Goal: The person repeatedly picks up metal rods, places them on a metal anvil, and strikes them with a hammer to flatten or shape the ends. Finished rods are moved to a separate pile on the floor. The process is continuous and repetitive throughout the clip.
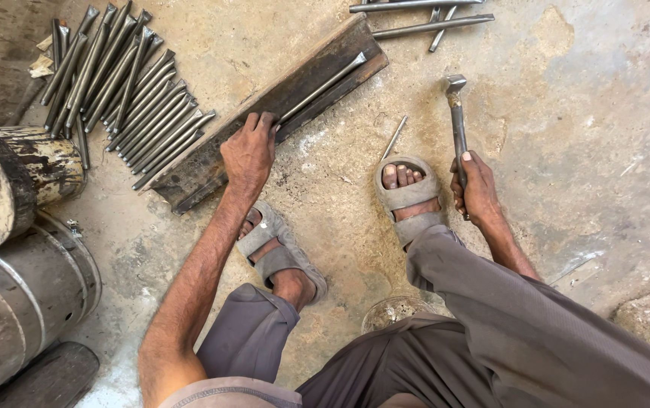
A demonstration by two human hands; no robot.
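Observation:
My left hand [249,153] rests on a long dark steel angle bar [211,162] lying on the concrete floor, its fingers closed on the near end of a thin metal rod [323,88] that lies in the bar's groove. My right hand [476,185] grips the handle of a metal hammer [457,113], head pointing away from me and held just above the floor. Both of my feet, in grey sandals [409,193], stand between the hands. I squat low, knees in grey trousers.
Several cut metal rods [125,91] lie piled at upper left beside the bar. More rods [415,19] lie at the top. One short rod [394,137] lies near my right foot. Wooden logs [15,174] and a metal drum [30,295] stand at left.

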